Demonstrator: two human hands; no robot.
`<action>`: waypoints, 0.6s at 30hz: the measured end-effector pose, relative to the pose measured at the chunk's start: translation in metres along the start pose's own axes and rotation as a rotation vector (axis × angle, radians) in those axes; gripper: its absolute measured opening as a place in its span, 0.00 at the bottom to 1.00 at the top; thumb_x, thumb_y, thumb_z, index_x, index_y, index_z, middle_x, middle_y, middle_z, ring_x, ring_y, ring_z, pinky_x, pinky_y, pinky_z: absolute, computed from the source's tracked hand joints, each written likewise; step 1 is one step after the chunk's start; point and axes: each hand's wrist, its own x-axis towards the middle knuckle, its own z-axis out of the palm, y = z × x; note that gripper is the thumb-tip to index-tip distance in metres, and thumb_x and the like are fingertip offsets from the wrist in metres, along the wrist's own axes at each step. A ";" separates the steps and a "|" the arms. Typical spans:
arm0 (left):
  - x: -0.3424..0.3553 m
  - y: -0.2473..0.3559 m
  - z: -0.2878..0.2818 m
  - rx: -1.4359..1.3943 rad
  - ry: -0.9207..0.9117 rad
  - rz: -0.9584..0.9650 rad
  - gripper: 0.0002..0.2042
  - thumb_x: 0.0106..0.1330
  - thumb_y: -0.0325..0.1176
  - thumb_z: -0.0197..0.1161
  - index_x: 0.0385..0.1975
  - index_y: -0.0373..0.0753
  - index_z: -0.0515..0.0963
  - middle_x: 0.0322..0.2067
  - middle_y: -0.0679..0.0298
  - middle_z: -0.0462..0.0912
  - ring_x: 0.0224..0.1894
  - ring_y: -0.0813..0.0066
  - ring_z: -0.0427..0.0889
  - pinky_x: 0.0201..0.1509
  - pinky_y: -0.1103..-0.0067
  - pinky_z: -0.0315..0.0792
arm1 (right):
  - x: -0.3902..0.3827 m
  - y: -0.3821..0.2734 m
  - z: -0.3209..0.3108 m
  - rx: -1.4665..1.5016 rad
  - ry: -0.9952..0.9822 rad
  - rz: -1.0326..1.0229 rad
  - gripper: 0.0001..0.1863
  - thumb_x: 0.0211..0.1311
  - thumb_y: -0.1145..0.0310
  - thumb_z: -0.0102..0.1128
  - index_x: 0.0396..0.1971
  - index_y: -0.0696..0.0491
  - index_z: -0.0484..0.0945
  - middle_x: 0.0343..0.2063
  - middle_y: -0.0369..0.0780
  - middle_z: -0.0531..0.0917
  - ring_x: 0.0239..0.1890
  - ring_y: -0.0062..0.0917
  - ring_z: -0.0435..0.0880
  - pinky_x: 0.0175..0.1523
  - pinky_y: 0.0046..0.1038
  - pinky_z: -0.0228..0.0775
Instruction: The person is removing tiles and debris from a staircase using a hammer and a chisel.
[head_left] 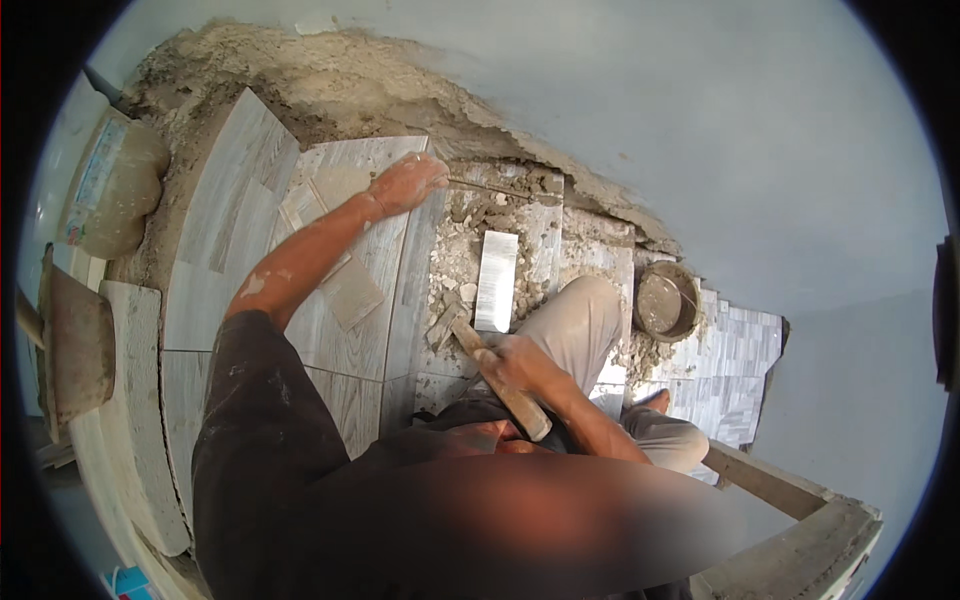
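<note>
My left arm stretches out over the wood-look tiles (pixel 345 310) to the step's far edge. There my left hand (pixel 410 183) is closed, and a thin dark rod (pixel 492 188) runs out from it to the right, over broken mortar. Near my lap, my right hand (pixel 518 362) is wrapped round a short length of wood (pixel 522 408), tilted with its upper end over the rubble. Just beyond that hand, a pale rectangular tile strip (pixel 497 280) lies among mortar crumbs (pixel 450 285). Fingertips of both hands are partly hidden.
A bucket with grey mortar (pixel 665 302) stands right of my knee. Loose tile pieces (pixel 352 292) lie on the step. At the left are a bulging sack (pixel 120 185) and a dusty pan (pixel 82 345). A rough, chipped wall base (pixel 330 85) runs along the back.
</note>
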 end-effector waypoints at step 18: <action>0.062 0.121 0.120 -0.854 -0.039 -0.580 0.22 0.65 0.47 0.54 0.50 0.36 0.73 0.49 0.52 0.76 0.50 0.60 0.75 0.51 0.68 0.67 | -0.198 0.084 -0.097 1.220 1.043 0.230 0.15 0.62 0.73 0.52 0.46 0.65 0.69 0.32 0.43 0.78 0.27 0.24 0.78 0.30 0.23 0.74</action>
